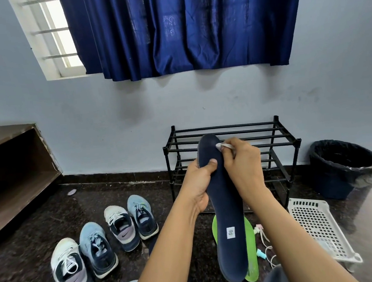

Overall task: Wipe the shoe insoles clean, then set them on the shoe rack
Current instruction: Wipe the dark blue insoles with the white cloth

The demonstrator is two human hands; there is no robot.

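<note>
Head view: the left hand [198,184] grips the navy insole [227,204] at mid-length, thumb curled over its front face, and holds it upright in front of the rack [246,125]. The right hand [243,162] pinches a white wipe [222,146] against the insole's toe end, at its right edge. The heel end hangs low, over a green insole [251,247] lying on the floor [33,255].

The rack stands against the far wall. Its top bars are bare to either side of the hands. To its right are a bin [332,184] and, nearer, a white basket [311,220] just beside the green insole. To the left, four shoes [95,247] stand in a loose row, with open floor between them and the rack. A wooden shelf [15,178] closes off the far left.

The insole and both hands cover the middle of the rack, so its lower tiers show only in part. Most of the green insole is hidden. Small pink and teal items with a white cord [266,241] lie beside it, too small to identify. The forearms run out of the bottom edge.
</note>
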